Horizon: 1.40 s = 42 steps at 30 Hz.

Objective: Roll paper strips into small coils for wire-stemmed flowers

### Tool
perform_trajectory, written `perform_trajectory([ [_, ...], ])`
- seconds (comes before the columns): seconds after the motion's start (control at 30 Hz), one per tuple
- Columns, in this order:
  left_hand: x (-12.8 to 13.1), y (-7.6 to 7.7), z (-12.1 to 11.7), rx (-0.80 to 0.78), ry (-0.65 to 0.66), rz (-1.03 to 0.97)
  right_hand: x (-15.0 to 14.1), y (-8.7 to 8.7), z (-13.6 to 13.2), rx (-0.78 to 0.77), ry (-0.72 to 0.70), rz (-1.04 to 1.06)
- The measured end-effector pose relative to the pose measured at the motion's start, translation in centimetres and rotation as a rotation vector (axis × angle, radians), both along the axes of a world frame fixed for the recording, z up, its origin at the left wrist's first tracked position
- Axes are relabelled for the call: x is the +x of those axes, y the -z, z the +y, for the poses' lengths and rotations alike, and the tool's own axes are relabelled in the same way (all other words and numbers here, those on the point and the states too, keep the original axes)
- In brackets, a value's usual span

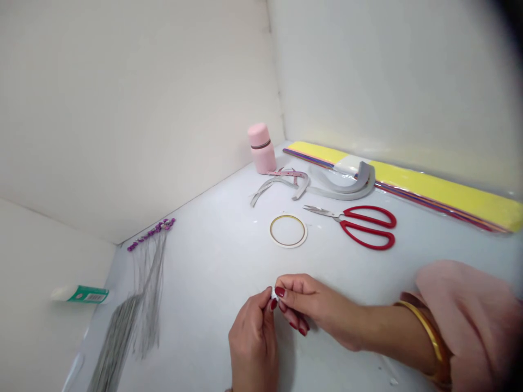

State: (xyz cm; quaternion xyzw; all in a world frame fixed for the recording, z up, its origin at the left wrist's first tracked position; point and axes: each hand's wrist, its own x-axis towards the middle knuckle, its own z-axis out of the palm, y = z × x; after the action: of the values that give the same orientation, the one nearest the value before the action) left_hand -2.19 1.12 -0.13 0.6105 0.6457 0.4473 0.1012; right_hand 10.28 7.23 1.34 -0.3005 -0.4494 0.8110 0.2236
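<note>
My left hand (pixel 253 337) and my right hand (pixel 304 299) meet low in the middle of the view, fingertips together. Both are closed in a pinch on a tiny white piece (pixel 274 294), mostly covered by the fingers, so its kind does not show. Just beyond the hands, a thin roll of white tape (pixel 288 231) lies flat. Right of the roll are scissors (pixel 349 226) with red handles, their blades pointing left and slightly apart.
A pink flask (pixel 262 149) stands near the corner, beside curled grey and pink strips (pixel 302 185). Wrapped coloured sheets (pixel 408 179) lie along the back wall. At left are wire stems with purple tips (pixel 151 234), a bundle of grey wires (pixel 114 343) and a green-and-white tube (pixel 87 294).
</note>
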Motion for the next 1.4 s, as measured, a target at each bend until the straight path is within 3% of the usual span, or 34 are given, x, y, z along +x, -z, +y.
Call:
perform_trajectory([
  [0.1, -0.2, 0.6, 0.0, 0.010, -0.001, 0.066, -0.3, 0.0, -0.6, -0.049, 0.052, 0.016],
  [0.23, -0.6, 0.8, 0.1, -0.096, 0.047, 0.023, -0.6, 0.1, -1.0, -0.058, 0.101, 0.033],
  [0.33, -0.9, 0.3, 0.2, -0.178, 0.069, -0.090, -0.4, 0.0, -0.4, 0.001, 0.034, -0.006],
  [0.53, -1.0, -0.5, 0.4, -0.153, 0.197, -0.132, 0.2, 0.0, 0.8, 0.033, -0.003, -0.019],
  [0.8, -0.5, 0.2, 0.0, 0.038, 0.134, 0.039, 0.3, 0.3, 0.5, 0.078, 0.006, -0.035],
  [1.03, -1.3, 0.6, 0.3, 0.023, 0.210, 0.236, 0.2, 0.6, 0.3, 0.033, -0.012, -0.034],
  [1.27, -0.1, 0.5, 0.0, 0.020, 0.119, 0.091, -0.1, 0.0, -0.4, 0.028, 0.067, -0.023],
  [1.4, 0.4, 0.4, -0.1, 0.001, 0.087, 0.029, -0.4, 0.2, -0.9, 0.108, 0.126, -0.056],
])
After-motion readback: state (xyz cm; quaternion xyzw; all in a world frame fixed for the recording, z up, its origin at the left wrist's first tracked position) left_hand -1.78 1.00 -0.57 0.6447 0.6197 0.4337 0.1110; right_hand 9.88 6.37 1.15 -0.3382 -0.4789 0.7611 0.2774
